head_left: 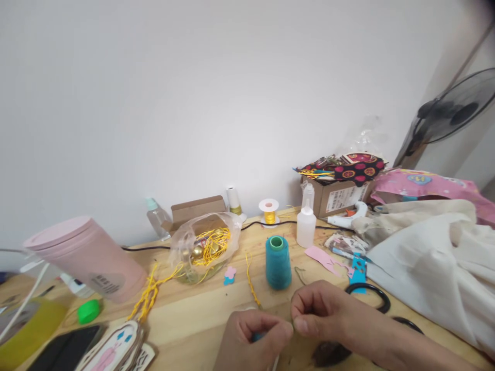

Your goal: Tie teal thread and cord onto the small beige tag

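My left hand (253, 337) is closed in a pinch near the front edge of the view, a bit of something blue showing between its fingers. Close beside it, my right hand (325, 312) also pinches, thumb against forefinger; whatever is in its fingertips is too small to make out. A yellow cord (251, 281) runs along the table down to my left hand. Just beyond the hands stands a teal thread cone (278, 265). Black-handled scissors (381, 296) lie partly hidden under my right forearm. Pink and blue flower cut-outs (229, 275) rest left of the cone.
At left are a pink tumbler (85, 257), a green cap (88, 311), a phone (65, 348) and decorated wooden tags (118, 348). Behind stand a bag of yellow cords (209, 242), a yellow spool (269, 212) and a white bottle (306, 226). White cloth (429, 263) covers the right.
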Demonstrator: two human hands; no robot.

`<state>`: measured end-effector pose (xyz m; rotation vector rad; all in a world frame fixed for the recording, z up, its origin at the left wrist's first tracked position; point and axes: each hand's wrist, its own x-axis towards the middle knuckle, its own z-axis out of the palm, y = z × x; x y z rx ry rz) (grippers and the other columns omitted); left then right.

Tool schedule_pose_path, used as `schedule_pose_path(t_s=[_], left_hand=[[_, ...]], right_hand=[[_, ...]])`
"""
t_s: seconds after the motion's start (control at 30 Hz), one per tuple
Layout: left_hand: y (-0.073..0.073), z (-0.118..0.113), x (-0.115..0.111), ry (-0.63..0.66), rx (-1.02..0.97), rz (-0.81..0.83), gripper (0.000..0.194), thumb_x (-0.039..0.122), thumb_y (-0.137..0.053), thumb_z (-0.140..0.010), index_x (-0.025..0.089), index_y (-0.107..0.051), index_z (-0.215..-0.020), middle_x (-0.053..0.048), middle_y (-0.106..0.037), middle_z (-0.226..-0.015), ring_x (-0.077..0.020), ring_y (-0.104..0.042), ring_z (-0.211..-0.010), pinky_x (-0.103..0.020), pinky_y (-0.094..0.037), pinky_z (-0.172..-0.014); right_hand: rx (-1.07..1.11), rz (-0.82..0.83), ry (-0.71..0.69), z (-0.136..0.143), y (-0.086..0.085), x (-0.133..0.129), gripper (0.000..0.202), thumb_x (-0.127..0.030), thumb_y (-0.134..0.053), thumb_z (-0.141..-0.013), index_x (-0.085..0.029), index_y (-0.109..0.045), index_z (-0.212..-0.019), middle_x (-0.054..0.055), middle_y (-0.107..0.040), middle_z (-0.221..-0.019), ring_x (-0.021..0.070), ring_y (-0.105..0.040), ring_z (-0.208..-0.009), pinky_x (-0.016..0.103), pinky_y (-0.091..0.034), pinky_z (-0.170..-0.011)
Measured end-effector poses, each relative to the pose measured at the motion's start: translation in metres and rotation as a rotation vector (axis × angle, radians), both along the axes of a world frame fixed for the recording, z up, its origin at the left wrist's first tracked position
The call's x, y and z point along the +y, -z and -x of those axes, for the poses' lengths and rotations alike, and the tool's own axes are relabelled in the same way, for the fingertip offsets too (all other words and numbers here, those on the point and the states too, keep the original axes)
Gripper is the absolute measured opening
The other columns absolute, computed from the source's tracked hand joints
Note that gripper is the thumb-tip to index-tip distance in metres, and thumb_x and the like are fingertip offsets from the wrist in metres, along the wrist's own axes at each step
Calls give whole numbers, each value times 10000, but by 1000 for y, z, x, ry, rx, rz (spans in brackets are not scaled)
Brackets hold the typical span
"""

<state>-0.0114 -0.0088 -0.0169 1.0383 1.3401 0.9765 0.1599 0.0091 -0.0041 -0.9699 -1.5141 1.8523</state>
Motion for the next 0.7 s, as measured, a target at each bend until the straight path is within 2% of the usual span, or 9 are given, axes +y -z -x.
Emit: schedule_pose_path(t_s=[0.2,0.33,0.53,0.7], left_hand=[[-5,-3,2,56,-45,47,251,335,-733,-506,125,-621,-428,95,-318,-279,-22,-200,-278,-185,-101,-306],[1,0,1,58,-112,105,289,392,-714,-527,138,-601,-449,106,-294,-269,-26,-204,-269,-173,-118,-298],[11,1,1,-29,-13,15,244,328,-772,-444,129,-654,-522,41,-501,-383,-65,-378,-369,-178,-273,-352],[11,-2,0,-33,11,-49,227,330,-756,-465,125,-665,-499,39,-476,-352,-71,-364,-366,-193,-277,-368]], right_hand=[[-43,-24,35,1,1,0,366,-471,-639,-642,-135,-494,-635,-72,-352,-514,54,-257,-479,188,-163,-421],[-49,-34,36,0,1,1,381,-492,-632,-639,-139,-490,-625,-75,-334,-502,56,-245,-473,194,-151,-418],[-40,-25,25,-1,-2,0,359,-474,-622,-660,-139,-491,-645,-72,-337,-523,61,-248,-492,195,-155,-429],[12,41,37,-1,-3,-1,310,-411,-636,-666,-133,-500,-650,-70,-352,-532,58,-255,-498,195,-160,-445]])
